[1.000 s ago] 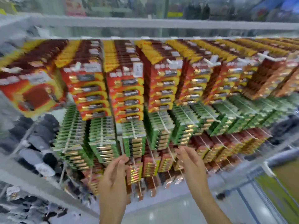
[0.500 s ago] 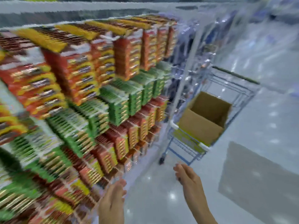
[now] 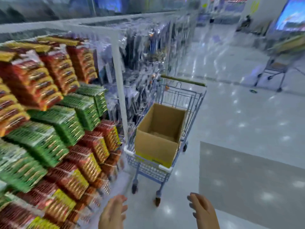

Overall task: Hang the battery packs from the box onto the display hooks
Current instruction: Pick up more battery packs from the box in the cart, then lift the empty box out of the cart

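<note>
Fetching more stock is judged to be the step in hand.

Head view: both hands are low in the frame, apart from display and cart. The grip of the left hand (image 3: pixel 112 212) is slack, fingers loosely extended, holding nothing. The grip of the right hand (image 3: pixel 203 210) is likewise slack and empty.

The box (image 3: pixel 156 146) stands uncovered in the shopping cart (image 3: pixel 183 80), just beside the display's end post (image 3: pixel 118 83). Battery packs (image 3: pixel 66 123) hang in dense red, green and yellow rows at left, hiding the hooks. No packs can be made out inside the box, though its near wall hides part of the interior.

Next move, as judged: reach over that wall and check for remaining packs.

Surface and room: a glossy pale floor (image 3: pixel 247 121) with a grey mat (image 3: pixel 247 179) at right. A second cart (image 3: pixel 277 66) stands well apart.
</note>
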Motion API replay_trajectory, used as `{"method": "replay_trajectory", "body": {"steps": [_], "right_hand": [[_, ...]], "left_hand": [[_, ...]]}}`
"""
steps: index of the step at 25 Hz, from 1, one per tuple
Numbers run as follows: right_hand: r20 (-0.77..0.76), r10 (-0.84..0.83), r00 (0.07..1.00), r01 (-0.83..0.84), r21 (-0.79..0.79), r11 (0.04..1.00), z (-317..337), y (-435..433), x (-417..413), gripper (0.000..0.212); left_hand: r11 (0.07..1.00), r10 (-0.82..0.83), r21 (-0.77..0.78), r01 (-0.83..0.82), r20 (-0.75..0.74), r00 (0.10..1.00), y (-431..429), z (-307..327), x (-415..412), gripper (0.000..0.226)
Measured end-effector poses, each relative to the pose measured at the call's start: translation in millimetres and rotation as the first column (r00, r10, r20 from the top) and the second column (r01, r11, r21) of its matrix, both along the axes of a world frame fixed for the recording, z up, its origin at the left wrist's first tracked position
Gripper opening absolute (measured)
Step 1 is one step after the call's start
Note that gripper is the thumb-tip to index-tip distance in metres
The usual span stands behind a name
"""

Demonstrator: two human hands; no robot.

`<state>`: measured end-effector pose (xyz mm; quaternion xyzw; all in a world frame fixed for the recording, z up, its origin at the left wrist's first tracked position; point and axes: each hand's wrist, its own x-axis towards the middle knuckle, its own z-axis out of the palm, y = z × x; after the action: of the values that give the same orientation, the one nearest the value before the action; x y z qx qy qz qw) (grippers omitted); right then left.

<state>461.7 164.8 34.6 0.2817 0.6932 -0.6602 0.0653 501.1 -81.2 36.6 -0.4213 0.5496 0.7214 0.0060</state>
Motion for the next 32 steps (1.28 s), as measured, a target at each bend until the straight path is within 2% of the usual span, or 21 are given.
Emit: {"method": "replay_trajectory", "body": {"steps": [2, 3, 5, 12, 20, 23, 27, 29, 32], "right_hand": [[0.012, -0.027, 1.0, 0.027, 0.011, 1.0, -4.1, 18.4, -21.1, 0.005], [0.017, -0.035, 0.999, 0.035, 0.012, 0.999, -7.5, 27.8, -33.3, 0.005], [0.033, -0.044, 0.998, 0.043, 0.021, 0.999, -15.6, 41.0, -57.1, 0.005], [0.087, -0.104, 0.991, 0.106, -0.015, 0.994, -37.3, 59.5, -167.5, 0.01], [0.146, -0.065, 0.987, 0.047, 0.124, 0.991, -42.6, 78.1, -314.6, 0.005], [0.141, 0.044, 0.989, -0.07, 0.19, 0.979, -39.0, 70.7, -378.7, 0.006], [0.14, 0.267, 0.954, -0.296, 0.273, 0.915, -32.4, 50.4, -478.8, 0.014], [0.156, 0.388, 0.908, -0.418, 0.283, 0.863, -37.3, 42.8, -538.3, 0.015], [0.15, 0.564, 0.812, -0.578, 0.34, 0.742, -54.7, 31.6, -634.8, 0.019]], "left_hand": [[0.999, 0.045, 0.005, -0.045, -0.051, 0.998, 16.4, 5.3, -28.6, 0.025], [0.999, 0.025, -0.041, -0.027, -0.059, 0.998, 24.3, 3.0, -40.8, 0.012], [0.993, 0.021, -0.115, -0.025, -0.042, 0.999, 35.3, -15.0, -61.5, 0.018], [0.993, 0.023, -0.117, -0.024, -0.005, 1.0, 55.8, -34.1, -181.4, 0.024], [0.993, -0.069, -0.091, 0.077, 0.088, 0.994, 51.3, -64.9, -341.2, 0.02], [0.997, -0.012, -0.072, 0.021, 0.132, 0.991, 47.7, -69.3, -383.0, 0.018], [0.993, 0.119, -0.059, -0.107, 0.279, 0.953, 44.9, -94.0, -422.8, 0.013], [0.975, 0.223, -0.095, -0.202, 0.37, 0.902, 48.2, -110.3, -439.1, 0.017], [0.939, 0.341, -0.196, -0.283, 0.428, 0.837, 59.5, -117.0, -466.8, 0.026]]}}
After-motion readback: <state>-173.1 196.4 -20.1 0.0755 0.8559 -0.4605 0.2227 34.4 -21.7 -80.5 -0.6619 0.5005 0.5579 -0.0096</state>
